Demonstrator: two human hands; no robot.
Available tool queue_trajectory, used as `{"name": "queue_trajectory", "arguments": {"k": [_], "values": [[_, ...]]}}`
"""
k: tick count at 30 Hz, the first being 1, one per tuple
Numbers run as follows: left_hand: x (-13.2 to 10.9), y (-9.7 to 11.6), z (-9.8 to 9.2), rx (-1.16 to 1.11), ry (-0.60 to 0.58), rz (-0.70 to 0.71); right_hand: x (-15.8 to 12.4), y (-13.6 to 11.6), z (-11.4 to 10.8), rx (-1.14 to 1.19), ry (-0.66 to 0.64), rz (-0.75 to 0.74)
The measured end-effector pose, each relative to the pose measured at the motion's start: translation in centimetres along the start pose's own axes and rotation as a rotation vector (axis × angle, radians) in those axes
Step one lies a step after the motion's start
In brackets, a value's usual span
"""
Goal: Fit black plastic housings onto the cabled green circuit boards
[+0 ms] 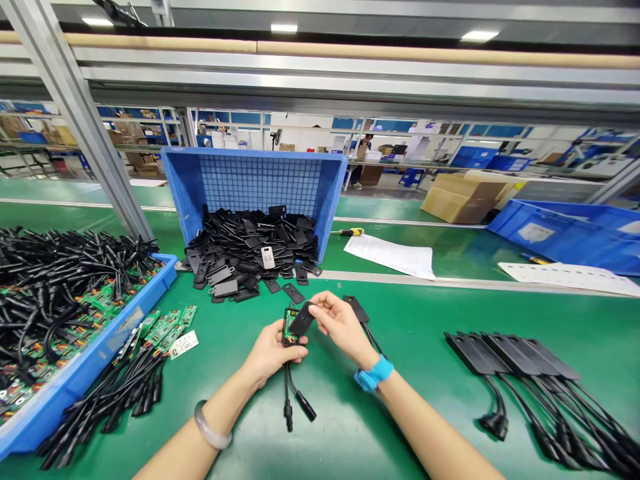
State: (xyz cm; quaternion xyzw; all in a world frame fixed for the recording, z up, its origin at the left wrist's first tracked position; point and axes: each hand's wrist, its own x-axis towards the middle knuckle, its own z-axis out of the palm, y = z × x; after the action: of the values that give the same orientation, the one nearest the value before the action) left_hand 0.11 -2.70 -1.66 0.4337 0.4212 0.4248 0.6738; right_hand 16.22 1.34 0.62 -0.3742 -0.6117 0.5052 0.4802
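Observation:
My left hand [275,350] grips a small black case [286,339] with a green circuit board [289,320] showing inside. Two black cables [289,393] with connectors hang from its lower end. Between the thumb and fingers of my right hand [340,323] is a flat black cover [303,320], tilted over the case and partly hiding the board. Whether cover and case touch, I cannot tell. Just behind my right hand lies a black case with cables [356,308]. More black covers [293,292] lie loose on the green table beyond my hands.
A blue bin [333,200] on its side spills black covers. At left, a blue tray [150,287] holds many cabled circuit boards, with several boards [170,327] beside it. Closed black cases [510,353] lie in a row at right. Behind are a screwdriver [351,232] and paper [393,255].

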Motion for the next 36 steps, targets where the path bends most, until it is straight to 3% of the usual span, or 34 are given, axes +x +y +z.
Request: {"name": "queue_trajectory", "arguments": {"k": [5,13,19,23,26,29,33,36], "values": [[-0.1,-0.7,-0.1,0.023,-0.097,0.020,-0.9,0.9,0.4,-0.003,0.001,0.070],[-0.2,-0.3,0.4,0.035,-0.128,0.046,-1.2,0.9,0.6,-0.029,0.000,0.053],[-0.4,0.2,0.8,0.082,-0.116,0.032,-1.3,1.4,1.0,0.122,0.032,0.147],[-0.4,0.0,0.7,0.127,-0.115,0.053,-1.1,1.7,0.8,0.105,-0.112,0.229],[-0.3,-0.3,0.7,0.149,-0.092,0.040,-0.9,2.0,0.7,0.047,-0.124,0.216],[-0.3,-0.3,1.0,0.119,-0.069,0.012,-1.0,2.1,1.1,-0.095,-0.058,0.185],[-0.2,-0.5,1.3,-0.035,-0.056,0.077,-1.9,1.7,2.1,-0.606,0.052,-0.053],[0.0,-0.9,1.0,-0.147,-0.128,0.070,-2.1,1.3,2.2,-0.938,-0.028,-0.140]]}}
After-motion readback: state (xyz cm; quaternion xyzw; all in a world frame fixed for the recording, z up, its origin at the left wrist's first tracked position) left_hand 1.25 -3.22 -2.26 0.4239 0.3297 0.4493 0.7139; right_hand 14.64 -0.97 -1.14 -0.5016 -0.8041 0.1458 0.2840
